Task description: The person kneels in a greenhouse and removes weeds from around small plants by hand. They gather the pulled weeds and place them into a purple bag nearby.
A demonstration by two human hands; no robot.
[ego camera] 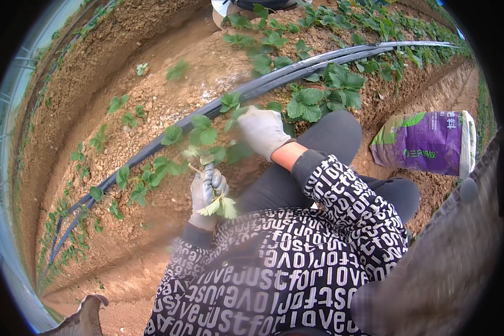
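My left hand, in a grey-coated knit glove, is closed around plucked leaves. Pale yellow-green leaf blades stick out below the fist, and a thin stem with wilted leaf pieces shows above it. My right hand, gloved the same way, is among the leaves of a strawberry plant beside the drip hoses. Its fingers are curled, but motion blur and foliage hide the tips, so a hold on anything cannot be made out. A fuller strawberry plant grows just right of that hand.
Black drip irrigation hoses run along the raised soil bed between plant rows. A purple and green woven sack bearing writing lies in the furrow at right. Part of another person shows at the top edge. Plastic greenhouse sheeting borders the left.
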